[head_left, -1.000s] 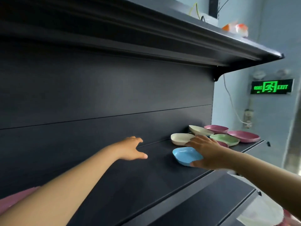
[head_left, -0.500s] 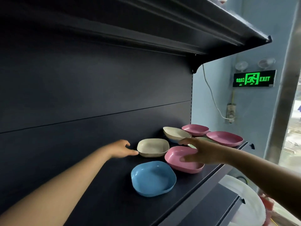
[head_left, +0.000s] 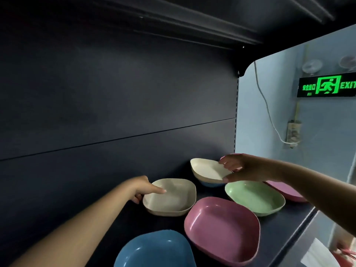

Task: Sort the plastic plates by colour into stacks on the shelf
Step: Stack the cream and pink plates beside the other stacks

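The near cream plate is sitting on the dark shelf at centre frame, and the left hand is pinching its 9 o'clock rim — thumb lying inside the plate, fingers curling under the edge. The far cream plate, at 1 o'clock from it, is tilting on top of a blue one; the right hand is gripping its right rim, fingers on the far edge and thumb at the near edge. A pink plate is lying at 5 o'clock of the near cream one, a green plate at 3 o'clock, a blue plate at 6 o'clock by the bottom edge, and another pink one is showing behind the right forearm.

Compared with half a second ago, the left hand has closed on the cream rim it was only reaching toward, the right hand has left the pink plate for the far cream one, and the green plate is now lying uncovered.

At 2 o'clock on the pale wall, a green-lit sign is reading "EXIT" beside a running figure; the small characters to its left are too blurred to read.
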`<state>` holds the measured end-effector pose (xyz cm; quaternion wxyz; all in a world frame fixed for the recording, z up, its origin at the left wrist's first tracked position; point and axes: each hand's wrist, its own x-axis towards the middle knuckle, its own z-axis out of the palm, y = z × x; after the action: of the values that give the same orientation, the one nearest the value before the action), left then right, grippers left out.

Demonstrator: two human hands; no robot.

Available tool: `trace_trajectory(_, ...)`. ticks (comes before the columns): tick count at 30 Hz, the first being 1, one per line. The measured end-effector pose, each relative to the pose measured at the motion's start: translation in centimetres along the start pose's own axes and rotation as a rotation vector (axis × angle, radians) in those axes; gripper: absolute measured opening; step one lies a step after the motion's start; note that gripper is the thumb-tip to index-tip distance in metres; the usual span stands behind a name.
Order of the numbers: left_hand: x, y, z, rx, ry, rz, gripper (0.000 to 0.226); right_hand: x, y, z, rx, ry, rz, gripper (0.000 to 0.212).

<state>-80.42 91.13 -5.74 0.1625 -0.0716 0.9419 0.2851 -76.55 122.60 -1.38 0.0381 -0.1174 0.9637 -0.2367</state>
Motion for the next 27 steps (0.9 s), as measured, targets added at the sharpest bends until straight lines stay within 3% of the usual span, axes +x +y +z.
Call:
trace_trajectory(3, 0.9, 0.5, 0.5, 0.054, -0.053, -0.04, 0.056, 4.8, 1.3, -0.7, 0.002, -0.065, -0.058, 0.063)
trace_trajectory(7, 0.9, 1.4, 1.3, 0.172, -0.01, -0.128, 0.057, 11.1, 3.0, -0.5, 0.006, -0.168, -0.137, 0.084)
trace_trajectory(10, 1.2, 1.9, 1.4, 0.129, -0.025, -0.197, 0.054, 14.9, 3.8, -0.1, -0.053, -0.236, -0.18, 0.095)
trace_trajectory(16, 1.6, 2.1, 1.3, 0.042, -0.046, -0.305, 0.053, 19.0, 4.6, 1.1, -0.122, -0.339, -0.312, 0.057)
trace_trajectory(27, 1.1, 1.6, 2.1, -0.169, 0.09, -0.39, 0.051, 20.7, 4.8, 1.1, -0.064, -0.192, -0.399, 0.042)
